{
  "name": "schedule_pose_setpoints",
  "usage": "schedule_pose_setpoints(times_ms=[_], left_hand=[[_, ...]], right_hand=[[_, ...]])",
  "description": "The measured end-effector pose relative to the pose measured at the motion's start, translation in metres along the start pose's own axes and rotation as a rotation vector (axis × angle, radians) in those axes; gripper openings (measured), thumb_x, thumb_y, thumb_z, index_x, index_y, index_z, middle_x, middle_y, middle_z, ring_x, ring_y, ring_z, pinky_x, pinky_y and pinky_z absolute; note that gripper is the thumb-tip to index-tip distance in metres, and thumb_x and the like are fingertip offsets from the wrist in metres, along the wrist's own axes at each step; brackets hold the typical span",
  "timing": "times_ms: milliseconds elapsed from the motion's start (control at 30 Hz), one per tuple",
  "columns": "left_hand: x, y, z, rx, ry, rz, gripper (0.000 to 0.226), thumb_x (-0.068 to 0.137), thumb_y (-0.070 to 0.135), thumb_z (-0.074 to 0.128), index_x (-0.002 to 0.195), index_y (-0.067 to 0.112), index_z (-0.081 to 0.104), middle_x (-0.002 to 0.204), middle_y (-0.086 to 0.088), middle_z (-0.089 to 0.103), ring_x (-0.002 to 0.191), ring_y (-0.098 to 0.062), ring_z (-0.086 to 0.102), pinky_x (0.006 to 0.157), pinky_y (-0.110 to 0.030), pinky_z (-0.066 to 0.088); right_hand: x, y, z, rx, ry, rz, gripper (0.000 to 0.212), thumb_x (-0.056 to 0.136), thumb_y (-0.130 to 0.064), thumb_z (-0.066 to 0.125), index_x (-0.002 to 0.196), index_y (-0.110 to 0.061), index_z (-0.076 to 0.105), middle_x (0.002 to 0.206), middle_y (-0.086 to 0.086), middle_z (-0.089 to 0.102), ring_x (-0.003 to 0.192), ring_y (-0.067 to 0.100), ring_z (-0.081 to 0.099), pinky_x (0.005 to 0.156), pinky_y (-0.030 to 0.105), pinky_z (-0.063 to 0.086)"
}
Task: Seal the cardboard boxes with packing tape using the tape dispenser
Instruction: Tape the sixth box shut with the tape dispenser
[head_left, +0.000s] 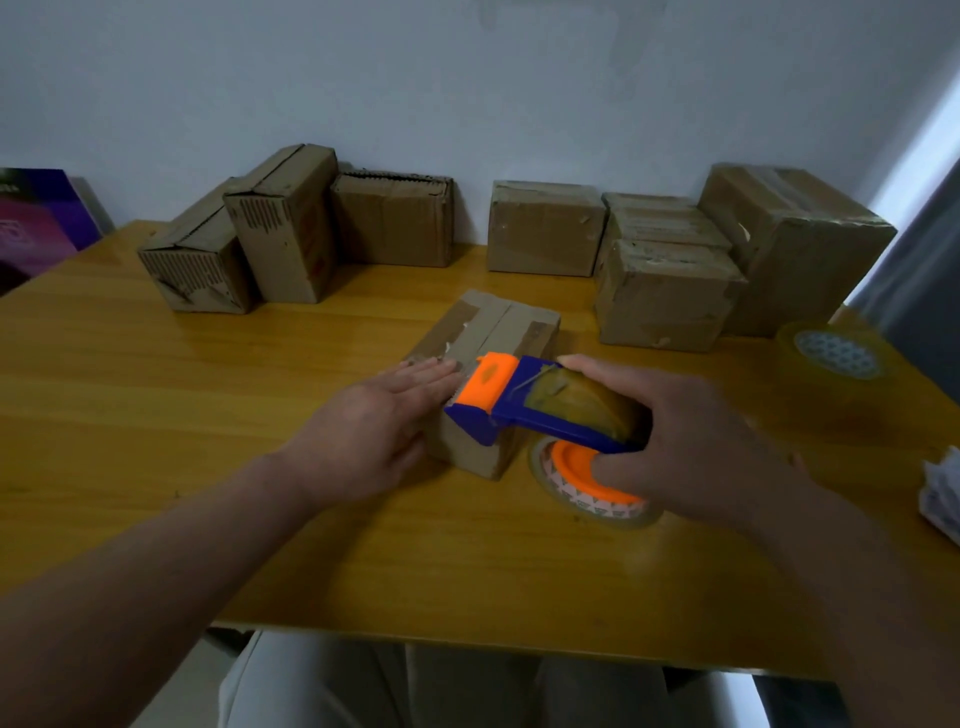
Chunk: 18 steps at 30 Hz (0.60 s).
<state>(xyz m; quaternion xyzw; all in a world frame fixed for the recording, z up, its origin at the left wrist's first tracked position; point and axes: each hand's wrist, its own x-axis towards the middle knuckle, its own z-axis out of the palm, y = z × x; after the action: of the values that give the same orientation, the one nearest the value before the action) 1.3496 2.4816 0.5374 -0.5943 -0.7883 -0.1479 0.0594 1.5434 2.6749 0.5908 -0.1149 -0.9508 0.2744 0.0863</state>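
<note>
From the head camera, a small brown cardboard box (493, 332) lies in the middle of the glossy yellow wooden counter (208, 415), its top flaps meeting in a seam that runs away from the person. The left hand (374, 421) lies flat with straight fingers on the near left part of the box top, holding nothing. The right hand (691, 441) is curled round the rear of a blue and orange plastic tape dispenser (519, 405) loaded with brownish tape; the dispenser's orange front end sits at the near edge of the box top, just beside the left fingertips.

Under the dispenser, a flat roll of clear tape with an orange core (587, 483) lies on the counter beside the box. A second roll of clear tape (836, 358) sits near the right edge.

Along the wall stand three worn cardboard boxes on the left (291, 228) and four taped ones on the right (670, 291). A purple carton (36, 223) shows at far left, crumpled white paper (940, 493) at far right.
</note>
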Motion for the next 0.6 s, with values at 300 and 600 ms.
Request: schedule_pose_setpoints(times_ms=[300, 600], left_hand=[[0.002, 0.009, -0.006, 0.016, -0.022, -0.042, 0.077, 0.080, 0.022, 0.069, 0.146, 0.026, 0.029, 0.152, 0.003, 0.032, 0.139, -0.008, 0.024, 0.114, -0.023, 0.009], [0.013, 0.037, 0.000, 0.059, -0.183, 0.040, 0.089, 0.081, 0.040, 0.060, 0.151, 0.027, 0.006, 0.158, 0.008, 0.005, 0.141, 0.000, -0.001, 0.115, -0.024, -0.003]], right_hand=[[-0.021, 0.016, -0.018, 0.014, -0.027, 0.029, 0.072, 0.070, -0.037, 0.074, 0.125, -0.059, 0.034, 0.104, -0.025, 0.052, 0.088, -0.006, 0.056, 0.065, 0.009, 0.048], [-0.021, 0.024, -0.007, 0.001, -0.003, 0.037, 0.076, 0.073, -0.037, 0.075, 0.138, -0.050, 0.037, 0.115, -0.015, 0.054, 0.089, -0.002, 0.055, 0.063, 0.011, 0.044]])
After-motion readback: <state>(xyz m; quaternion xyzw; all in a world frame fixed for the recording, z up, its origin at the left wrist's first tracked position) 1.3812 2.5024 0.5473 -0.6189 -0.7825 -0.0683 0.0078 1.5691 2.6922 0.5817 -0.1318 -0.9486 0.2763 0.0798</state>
